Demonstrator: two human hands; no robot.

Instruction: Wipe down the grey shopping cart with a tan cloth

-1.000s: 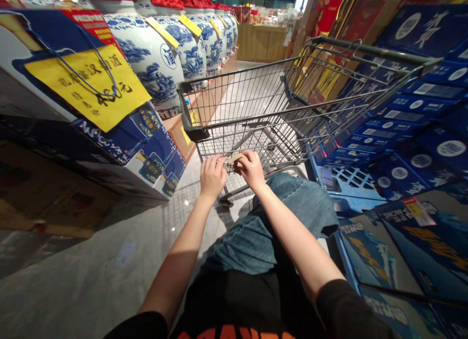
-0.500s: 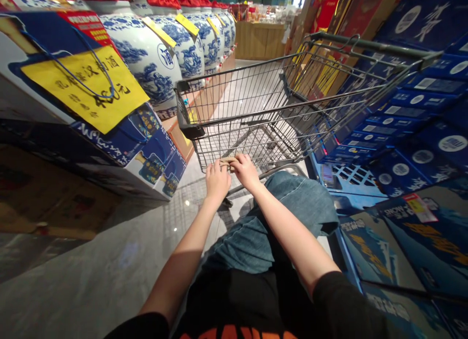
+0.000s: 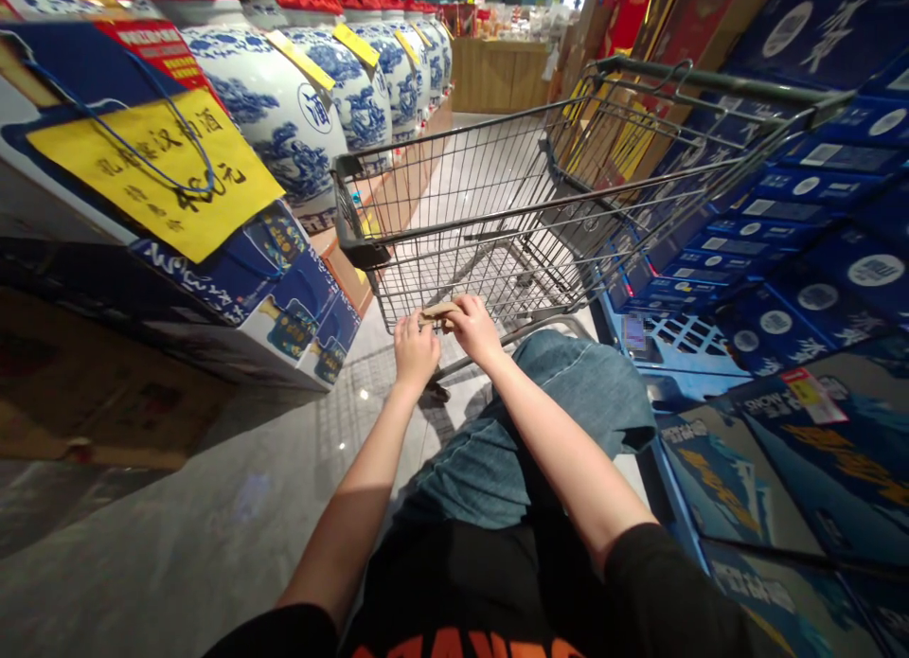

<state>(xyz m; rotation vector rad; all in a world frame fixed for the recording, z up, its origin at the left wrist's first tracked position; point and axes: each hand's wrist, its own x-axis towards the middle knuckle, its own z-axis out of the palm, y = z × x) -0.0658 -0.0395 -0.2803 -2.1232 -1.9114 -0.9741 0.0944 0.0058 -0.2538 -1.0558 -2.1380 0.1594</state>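
A tan folded cloth point(image 3: 441, 311) lies bunched between my two hands, against the lower end of a shopping cart's grey wire basket point(image 3: 454, 227). My left hand point(image 3: 417, 351) has its fingers curled at the cloth's left end, close to the wires. Gripping the other end from above, my right hand point(image 3: 474, 332) is closed round the cloth. Whether the fingertips also hook the wires is hidden. The cart stands across in front of me, its handlebar point(image 3: 717, 80) at the far right.
Blue-and-white jars point(image 3: 276, 118) with red cloth tops line the left side. Nearer stands a boxed display with a yellow price sign point(image 3: 160, 170). Blue cartons point(image 3: 802, 185) and a blue plastic pallet point(image 3: 682, 350) crowd the right. Grey tiled floor point(image 3: 234, 506) lies at lower left.
The cloth has lifted and bunched up more between my hands. My left hand has shifted slightly left and down; the right stays near the same place. The view has moved a little.
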